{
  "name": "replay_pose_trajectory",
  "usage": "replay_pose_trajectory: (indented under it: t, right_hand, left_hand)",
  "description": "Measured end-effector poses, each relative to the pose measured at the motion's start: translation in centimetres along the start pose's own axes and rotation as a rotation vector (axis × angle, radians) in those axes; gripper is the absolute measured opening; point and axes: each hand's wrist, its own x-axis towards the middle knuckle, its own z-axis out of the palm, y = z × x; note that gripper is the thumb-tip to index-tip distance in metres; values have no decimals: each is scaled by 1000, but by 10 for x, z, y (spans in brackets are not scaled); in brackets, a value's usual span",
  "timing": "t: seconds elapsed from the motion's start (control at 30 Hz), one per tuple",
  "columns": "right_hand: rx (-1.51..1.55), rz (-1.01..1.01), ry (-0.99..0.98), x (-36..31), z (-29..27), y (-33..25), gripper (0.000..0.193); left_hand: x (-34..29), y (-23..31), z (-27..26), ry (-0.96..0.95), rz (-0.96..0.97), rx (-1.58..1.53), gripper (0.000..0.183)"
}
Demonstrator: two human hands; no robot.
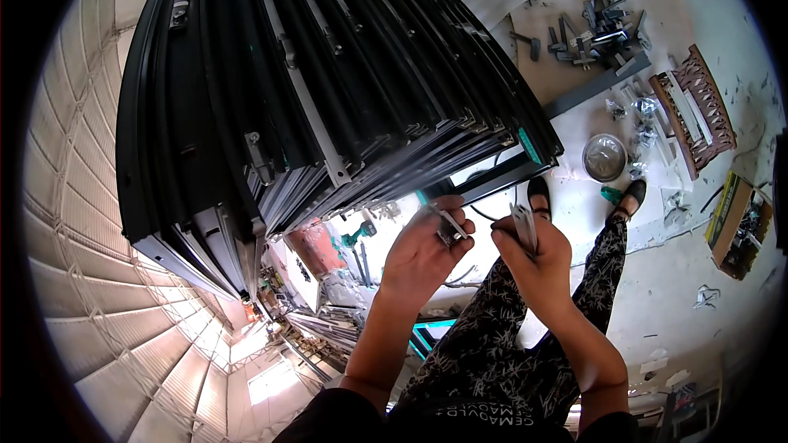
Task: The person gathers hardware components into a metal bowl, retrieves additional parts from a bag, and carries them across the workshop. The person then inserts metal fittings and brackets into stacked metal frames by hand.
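My left hand (420, 250) is closed around a small silvery metal fitting (451, 228), which sticks out between thumb and fingers; its exact kind does not show. To its right, my right hand (543, 256) grips a few thin, pale flat strips (523, 226) that stand up past the thumb. The two hands are apart, at about waist height. Beyond them rises a large stack of black metal frame profiles (353, 74), with their ends toward me. A silvery metal strip with a hole at its end (316, 119) runs along the stack.
A round metal bowl (605, 157) stands on the floor near my feet. Brown lattice crate (698, 111), an open cardboard box (741, 226) and a pile of metal hardware (603, 29) lie to the right. A green power drill (359, 234) is beyond my left hand.
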Motion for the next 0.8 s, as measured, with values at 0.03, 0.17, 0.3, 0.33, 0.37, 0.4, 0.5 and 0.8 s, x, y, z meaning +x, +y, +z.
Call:
replay_pose_trajectory:
  t: [0.03,0.17,0.3,0.33,0.37,0.4,0.5,0.8]
  right_hand:
    - [-1,2,0,-1,0,-3,13]
    - [-201,-266,-10,0,9,-12,26]
    - [-328,-378,31,5,17,-7,39]
    - [-399,-424,59,7,18,-8,40]
    - [-426,-489,70,7,20,-10,40]
    - [-424,-493,67,7,22,-9,40]
    - [-571,-716,14,5,27,-1,38]
    - [-216,-547,-47,14,50,-26,33]
  left_hand:
    - [1,-1,-1,1,-1,-1,31]
    - [1,-5,2,-40,36,-10,31]
    - [-5,-8,9,-1,81,-5,33]
    - [-7,-7,9,1,88,-4,33]
    - [-8,-6,10,16,94,19,34]
    - [-10,-4,10,31,101,43,35]
    - [-17,5,11,-19,89,134,36]
    - [-35,22,2,16,228,102,39]
